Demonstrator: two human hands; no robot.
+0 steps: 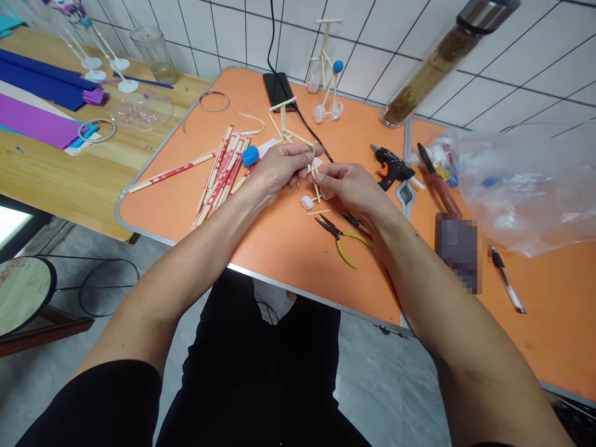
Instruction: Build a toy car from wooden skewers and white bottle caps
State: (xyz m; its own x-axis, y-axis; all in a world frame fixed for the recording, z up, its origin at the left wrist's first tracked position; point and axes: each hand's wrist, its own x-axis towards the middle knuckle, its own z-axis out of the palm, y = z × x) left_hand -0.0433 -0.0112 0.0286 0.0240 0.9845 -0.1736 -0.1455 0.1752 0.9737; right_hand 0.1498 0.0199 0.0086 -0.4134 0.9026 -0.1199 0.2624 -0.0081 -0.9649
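Both hands meet over the orange table around a small frame of wooden sticks, which looks like part of a chopstick tricycle. My left hand is closed on its upper end, and a T-shaped stick piece shows just beyond. My right hand pinches the frame lower down; its fingertips hide the joint. A white wheel sits at the frame's lower end, beside a short loose stick. Below my right hand lie yellow-handled pliers, with a second tool partly under the hand.
Red-wrapped chopsticks and a blue ball lie left. A finished-looking stick tricycle stands at the back near a phone. A glue gun, knife, plastic bag and tall tea bottle are right.
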